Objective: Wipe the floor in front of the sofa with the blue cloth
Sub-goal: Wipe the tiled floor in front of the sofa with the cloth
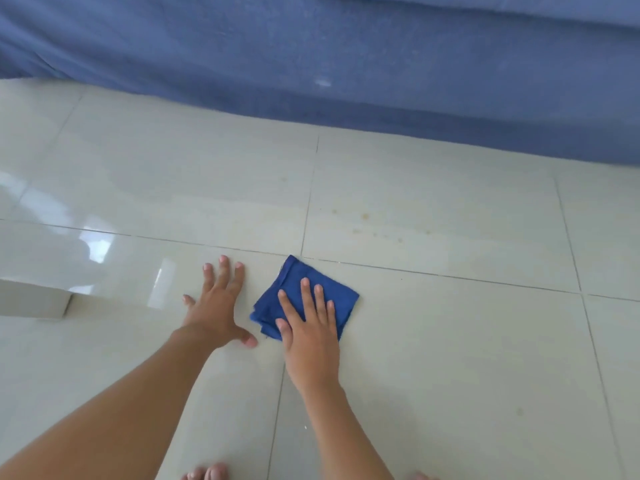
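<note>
Right hand (pixel 313 327) spread flat on blue cloth (pixel 304 299), centre frame; left hand (pixel 216 303) splayed on floor (pixel 450 341). Press evenly, sweep toward seemingly faint stains nearer sofa (pixel 346 64).

left hand (pixel 216 308) flat, fingers spread, right hand (pixel 310 329) flat palm down, both arms outstretched

Bright daylight, glare on floor (pixel 86 244) (left), soft.
</note>
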